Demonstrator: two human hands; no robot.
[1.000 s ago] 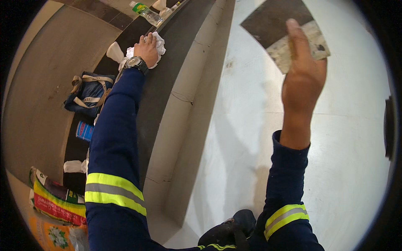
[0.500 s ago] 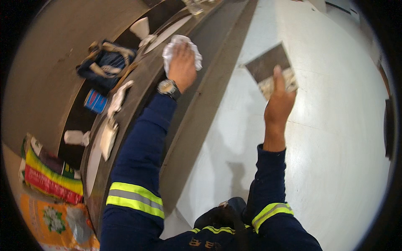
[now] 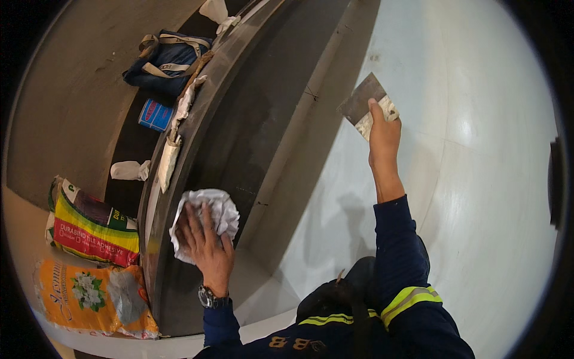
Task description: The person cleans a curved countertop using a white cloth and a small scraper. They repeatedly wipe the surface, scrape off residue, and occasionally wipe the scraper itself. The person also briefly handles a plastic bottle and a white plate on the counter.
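My left hand (image 3: pixel 208 246) lies flat with its fingers spread over a crumpled white cloth or paper wad (image 3: pixel 220 209), pressing it against the dark counter surface (image 3: pixel 251 107). I cannot tell whether the wad is cloth or paper. In my right hand (image 3: pixel 384 134) is a flat square scraper (image 3: pixel 363 99), its grey metal blade pointing up and left. The thumb lies over the scraper's whitish, smeared lower part, and the other fingers are hidden behind it. This hand is held up over the pale floor, apart from the counter.
Along the counter's left edge lie a dark blue bag (image 3: pixel 173 60), a blue can (image 3: pixel 155 115), a wrapped white bundle (image 3: pixel 170 161) and a white wrapped piece (image 3: pixel 130 170). A yellow-red sack (image 3: pixel 95 230) and an orange sack (image 3: pixel 89 299) sit at lower left. Pale floor (image 3: pixel 478 209) spreads right.
My left hand has slid the white wad along the counter toward me, down and to the left. My right hand still holds the scraper, slightly farther left in view. The view has shifted.
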